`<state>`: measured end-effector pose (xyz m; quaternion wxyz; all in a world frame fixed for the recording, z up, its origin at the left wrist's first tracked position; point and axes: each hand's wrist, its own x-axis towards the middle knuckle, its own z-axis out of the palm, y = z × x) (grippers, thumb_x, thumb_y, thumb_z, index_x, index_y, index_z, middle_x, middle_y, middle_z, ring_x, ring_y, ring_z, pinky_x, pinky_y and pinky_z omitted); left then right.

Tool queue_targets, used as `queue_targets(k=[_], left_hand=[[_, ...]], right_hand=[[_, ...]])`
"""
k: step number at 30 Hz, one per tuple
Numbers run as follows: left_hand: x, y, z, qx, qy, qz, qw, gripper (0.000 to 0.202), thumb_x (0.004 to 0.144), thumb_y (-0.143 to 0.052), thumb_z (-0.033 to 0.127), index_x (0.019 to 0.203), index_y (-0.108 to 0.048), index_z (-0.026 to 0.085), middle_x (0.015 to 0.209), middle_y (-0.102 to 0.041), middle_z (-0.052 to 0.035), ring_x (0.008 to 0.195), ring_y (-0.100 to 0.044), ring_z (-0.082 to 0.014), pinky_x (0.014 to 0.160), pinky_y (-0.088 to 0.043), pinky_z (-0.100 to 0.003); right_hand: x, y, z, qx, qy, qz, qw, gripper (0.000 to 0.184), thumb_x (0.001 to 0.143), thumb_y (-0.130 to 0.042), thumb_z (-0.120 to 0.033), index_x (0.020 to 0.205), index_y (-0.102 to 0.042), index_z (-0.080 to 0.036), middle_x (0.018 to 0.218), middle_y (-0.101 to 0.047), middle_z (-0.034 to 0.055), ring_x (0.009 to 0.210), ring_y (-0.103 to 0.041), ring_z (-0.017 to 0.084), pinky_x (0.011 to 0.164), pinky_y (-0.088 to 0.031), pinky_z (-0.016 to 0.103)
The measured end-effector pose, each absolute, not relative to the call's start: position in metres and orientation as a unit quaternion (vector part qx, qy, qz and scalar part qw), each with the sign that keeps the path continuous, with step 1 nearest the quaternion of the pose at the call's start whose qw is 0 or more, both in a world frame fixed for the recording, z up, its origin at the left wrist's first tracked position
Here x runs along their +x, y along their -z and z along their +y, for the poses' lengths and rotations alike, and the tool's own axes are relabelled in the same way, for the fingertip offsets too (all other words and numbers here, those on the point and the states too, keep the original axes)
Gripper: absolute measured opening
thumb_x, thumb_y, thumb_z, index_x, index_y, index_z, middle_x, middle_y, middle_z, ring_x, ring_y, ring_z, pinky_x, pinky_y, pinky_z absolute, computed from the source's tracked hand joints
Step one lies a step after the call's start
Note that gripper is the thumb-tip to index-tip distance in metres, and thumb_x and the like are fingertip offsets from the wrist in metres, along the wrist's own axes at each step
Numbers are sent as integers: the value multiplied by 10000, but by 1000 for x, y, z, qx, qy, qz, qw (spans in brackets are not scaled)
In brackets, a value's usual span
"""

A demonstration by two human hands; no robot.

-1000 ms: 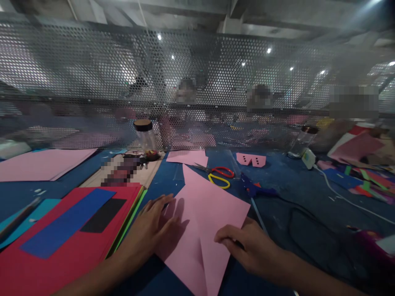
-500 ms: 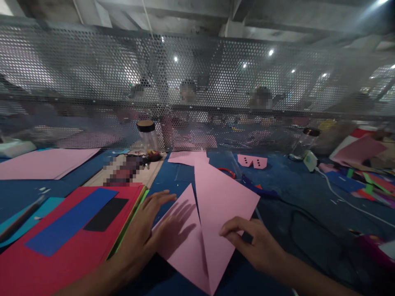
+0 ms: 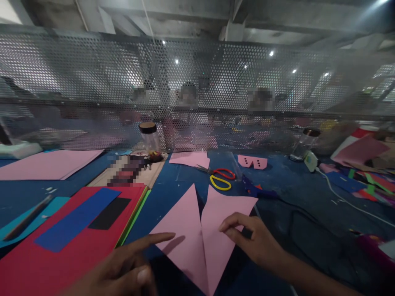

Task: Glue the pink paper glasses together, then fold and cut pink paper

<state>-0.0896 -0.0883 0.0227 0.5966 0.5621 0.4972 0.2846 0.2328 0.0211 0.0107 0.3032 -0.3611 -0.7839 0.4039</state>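
A pink sheet of paper [image 3: 182, 230], creased down its middle, stands partly folded in front of me, its two halves meeting in a valley. My right hand [image 3: 251, 236] pinches the right half between thumb and fingers. Over the lower left edge of the left half hovers my left hand [image 3: 129, 263], index finger stretched out and the other fingers curled, with nothing in it. Beyond the sheet lie scissors [image 3: 220, 185] with one red and one yellow handle. To their right rests a blue glue gun [image 3: 259, 190] with a black cord.
On the left, a blue strip [image 3: 77, 218] and a black piece [image 3: 109, 213] lie on a red paper stack [image 3: 68, 263]. Jars [image 3: 151, 142] stand near the perforated metal screen [image 3: 197, 82]. A pink cut-out [image 3: 252, 162] and coloured scraps [image 3: 354, 183] lie to the right.
The right half of the pink sheet has tipped down, uncovering the scissors. My left hand has drawn back toward me, its fingers curling except the index. My right hand stays nearly still.
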Motion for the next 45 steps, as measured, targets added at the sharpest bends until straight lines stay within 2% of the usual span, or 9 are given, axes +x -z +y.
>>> queue_targets(k=[5,9,12,18,21,25,34,40,45], left_hand=[[-92,-17,-73,571,-311,449,613,662,872,-591,680,1481,-457,458,1552,-496,-95,899,-774,-287,789,-641,-458],[-84,-20,-65,585,-357,478,550,565,944,-500,619,1432,-574,345,1336,-693,-111,1117,-711,-338,928,-608,-479],[-80,-30,-63,661,-328,539,405,486,949,-541,553,1406,-589,393,1376,-672,-44,1212,-662,-335,964,-595,-472],[-83,-40,-73,782,-281,556,37,614,943,-591,483,1519,-380,476,1475,-588,21,1259,-629,-318,989,-578,-470],[-85,-29,-78,808,-275,515,-80,643,963,-560,464,1551,-300,493,1394,-655,6,1117,-706,-285,951,-598,-408],[-90,-11,-69,806,-267,525,-59,700,957,-580,450,1583,-270,408,1398,-653,-37,1157,-693,-277,906,-617,-349],[-90,3,-40,738,-266,606,133,336,978,-522,502,1234,-694,368,1237,-751,8,1110,-723,-261,939,-612,-393],[-78,0,-40,787,-279,547,63,218,980,-562,395,1122,-705,312,1048,-781,-22,972,-739,-242,806,-620,-328],[-58,-4,-38,891,-213,400,-21,339,961,-570,184,1289,-612,255,1241,-733,-45,1130,-677,-214,1007,-533,-345]], right_hand=[[233,-13,21,-364,-405,-780,310,174,945,-583,-243,948,-754,-272,929,-755,1,897,-681,181,821,-505,294],[234,-14,22,-359,-398,-777,329,176,947,-580,-251,942,-755,-269,934,-758,7,898,-688,183,814,-528,288],[234,-17,23,-366,-379,-773,353,168,961,-585,-290,949,-751,-268,928,-758,9,887,-696,180,801,-540,275],[242,-16,24,-357,-278,-788,417,190,990,-569,-322,1032,-744,-258,973,-778,46,901,-730,203,807,-575,285],[247,-8,23,-318,-202,-830,412,221,1002,-552,-268,1124,-735,-291,995,-790,41,920,-743,205,860,-575,302],[242,1,27,-329,-218,-839,374,251,1014,-520,-277,1167,-718,-298,1024,-785,37,933,-735,198,857,-561,293],[226,8,46,-427,-378,-795,208,231,960,-539,-214,1105,-715,-252,904,-758,-13,740,-675,156,682,-470,252],[226,3,42,-406,-388,-809,177,239,945,-544,-186,1075,-730,-261,986,-776,-17,757,-673,150,692,-444,255],[226,3,39,-381,-368,-830,176,237,954,-559,-196,1073,-743,-286,917,-771,-37,750,-656,142,716,-432,250]])
